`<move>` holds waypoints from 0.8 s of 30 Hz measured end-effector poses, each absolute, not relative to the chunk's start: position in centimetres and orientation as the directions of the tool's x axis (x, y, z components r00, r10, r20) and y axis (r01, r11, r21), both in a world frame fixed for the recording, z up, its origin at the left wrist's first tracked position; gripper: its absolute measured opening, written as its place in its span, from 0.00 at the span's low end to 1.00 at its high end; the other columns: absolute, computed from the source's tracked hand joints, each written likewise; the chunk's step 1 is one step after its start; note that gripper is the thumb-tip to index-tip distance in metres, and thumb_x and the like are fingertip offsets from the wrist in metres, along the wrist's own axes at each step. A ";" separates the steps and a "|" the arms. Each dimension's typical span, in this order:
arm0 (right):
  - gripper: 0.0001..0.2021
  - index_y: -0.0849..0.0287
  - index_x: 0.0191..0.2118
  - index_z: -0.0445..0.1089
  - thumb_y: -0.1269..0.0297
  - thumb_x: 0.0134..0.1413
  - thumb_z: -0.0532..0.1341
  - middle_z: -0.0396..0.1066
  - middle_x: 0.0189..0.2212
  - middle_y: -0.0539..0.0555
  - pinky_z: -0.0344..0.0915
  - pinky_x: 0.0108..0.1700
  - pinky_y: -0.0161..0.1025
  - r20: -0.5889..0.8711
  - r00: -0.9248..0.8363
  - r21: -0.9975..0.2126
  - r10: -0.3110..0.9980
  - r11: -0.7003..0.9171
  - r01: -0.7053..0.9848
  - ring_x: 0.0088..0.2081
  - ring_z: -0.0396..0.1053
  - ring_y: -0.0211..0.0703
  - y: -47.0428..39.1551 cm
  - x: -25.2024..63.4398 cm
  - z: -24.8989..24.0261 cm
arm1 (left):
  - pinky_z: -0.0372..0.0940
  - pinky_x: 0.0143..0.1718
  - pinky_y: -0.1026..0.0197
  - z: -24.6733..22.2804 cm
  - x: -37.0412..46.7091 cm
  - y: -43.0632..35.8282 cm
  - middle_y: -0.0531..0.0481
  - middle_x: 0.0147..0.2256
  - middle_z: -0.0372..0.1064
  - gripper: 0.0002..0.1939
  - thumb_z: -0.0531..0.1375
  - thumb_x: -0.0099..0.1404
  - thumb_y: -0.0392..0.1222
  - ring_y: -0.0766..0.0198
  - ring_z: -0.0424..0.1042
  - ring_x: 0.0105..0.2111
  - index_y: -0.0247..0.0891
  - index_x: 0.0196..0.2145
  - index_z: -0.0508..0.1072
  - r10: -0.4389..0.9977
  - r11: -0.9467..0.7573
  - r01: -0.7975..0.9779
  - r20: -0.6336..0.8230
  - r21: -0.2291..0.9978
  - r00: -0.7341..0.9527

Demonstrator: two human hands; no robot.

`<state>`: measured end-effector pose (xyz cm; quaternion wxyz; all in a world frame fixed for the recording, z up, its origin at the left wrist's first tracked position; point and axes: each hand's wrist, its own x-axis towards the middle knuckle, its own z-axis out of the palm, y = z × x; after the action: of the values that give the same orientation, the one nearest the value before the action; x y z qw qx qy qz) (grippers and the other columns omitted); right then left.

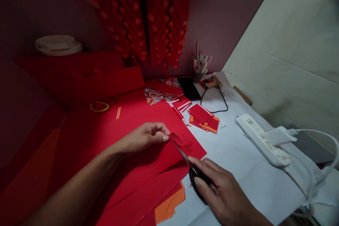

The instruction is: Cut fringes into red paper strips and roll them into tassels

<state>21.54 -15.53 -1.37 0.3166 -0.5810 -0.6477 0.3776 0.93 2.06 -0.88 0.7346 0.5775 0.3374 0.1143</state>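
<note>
My left hand [153, 135] pinches one end of a small piece of red paper [181, 139], whose far side is cut into thin strips like a fringe. In my right hand [222, 187] is a pair of scissors [194, 178] with black handles, my fingers closed around the loops. The narrow blades point up and left, close along the fringed paper near my left fingertips. Whether the blades touch the paper, I cannot tell. Beneath both lies a large red sheet [148, 173], with orange paper [172, 201] under its lower edge.
Red and orange cards [203, 118] lie right of a pile of paper scraps [161, 95]. Behind are a black phone [189, 89] and a cup of pens [198, 74]. A power strip [261, 139] with a charger sits right. Folded paper decorations [166, 24] hang above.
</note>
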 end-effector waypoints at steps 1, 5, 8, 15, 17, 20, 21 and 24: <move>0.19 0.61 0.57 0.68 0.70 0.62 0.53 0.72 0.37 0.58 0.72 0.39 0.43 -0.031 -0.125 -0.857 0.992 0.038 0.514 0.36 0.72 0.47 -15.5 21.5 -1.3 | 0.48 0.27 0.65 -0.9 0.9 2.1 0.58 0.23 0.63 0.17 0.67 0.57 0.51 0.72 0.55 0.23 0.35 0.33 0.71 0.558 0.306 0.219 -0.361 0.927 0.747; 0.20 0.63 0.58 0.67 0.70 0.61 0.53 0.72 0.37 0.59 0.72 0.38 0.44 -0.034 -0.123 -0.858 0.992 0.034 0.512 0.36 0.72 0.48 -15.4 21.5 -1.2 | 0.48 0.28 0.65 -1.0 0.9 2.1 0.58 0.23 0.63 0.17 0.67 0.57 0.51 0.71 0.55 0.23 0.35 0.33 0.71 0.555 0.302 0.224 -0.362 0.926 0.748; 0.20 0.64 0.57 0.68 0.70 0.61 0.53 0.72 0.37 0.60 0.72 0.39 0.46 -0.037 -0.118 -0.859 0.992 0.029 0.511 0.37 0.72 0.49 -15.3 21.4 -1.2 | 0.47 0.28 0.65 -1.0 0.9 2.2 0.59 0.23 0.63 0.17 0.67 0.57 0.51 0.72 0.54 0.23 0.35 0.34 0.71 0.549 0.312 0.224 -0.368 0.923 0.751; 0.20 0.63 0.57 0.68 0.70 0.59 0.54 0.72 0.38 0.60 0.72 0.39 0.46 -0.038 -0.105 -0.862 0.994 0.021 0.507 0.37 0.72 0.50 -15.4 21.5 -1.3 | 0.47 0.28 0.65 -1.1 1.0 2.3 0.58 0.24 0.64 0.18 0.68 0.56 0.52 0.71 0.55 0.24 0.35 0.34 0.71 0.549 0.305 0.235 -0.372 0.923 0.748; 0.21 0.62 0.57 0.68 0.70 0.59 0.55 0.73 0.39 0.60 0.72 0.39 0.45 -0.044 -0.105 -0.866 0.994 0.015 0.500 0.38 0.72 0.49 -15.4 21.5 -1.3 | 0.48 0.29 0.65 -1.1 0.9 2.2 0.57 0.25 0.65 0.18 0.67 0.56 0.53 0.70 0.56 0.24 0.36 0.35 0.70 0.546 0.295 0.242 -0.371 0.924 0.751; 0.21 0.61 0.57 0.67 0.70 0.58 0.55 0.73 0.40 0.60 0.72 0.41 0.45 -0.035 -0.111 -0.871 0.993 0.024 0.490 0.39 0.73 0.49 -15.3 21.4 -1.5 | 0.49 0.30 0.65 -1.0 0.9 2.2 0.57 0.25 0.65 0.18 0.67 0.57 0.52 0.70 0.57 0.25 0.35 0.37 0.70 0.534 0.278 0.253 -0.368 0.927 0.761; 0.21 0.60 0.57 0.67 0.70 0.58 0.55 0.73 0.41 0.60 0.72 0.41 0.45 -0.032 -0.114 -0.871 0.993 0.029 0.490 0.39 0.73 0.49 -15.3 21.4 -1.5 | 0.49 0.29 0.65 -1.0 0.9 2.2 0.58 0.25 0.65 0.18 0.66 0.57 0.52 0.70 0.56 0.24 0.35 0.37 0.70 0.527 0.275 0.257 -0.369 0.926 0.766; 0.21 0.59 0.58 0.67 0.70 0.59 0.55 0.73 0.42 0.60 0.72 0.40 0.46 -0.040 -0.114 -0.868 0.993 0.022 0.497 0.39 0.73 0.50 -15.2 21.4 -1.5 | 0.48 0.30 0.65 -1.0 0.9 2.2 0.58 0.25 0.64 0.18 0.67 0.57 0.51 0.70 0.56 0.24 0.35 0.37 0.70 0.507 0.277 0.261 -0.372 0.925 0.778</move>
<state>21.38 -15.22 -1.50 0.3212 -0.5830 -0.6386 0.3861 0.88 2.23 -0.97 0.7310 0.5954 0.3226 0.0841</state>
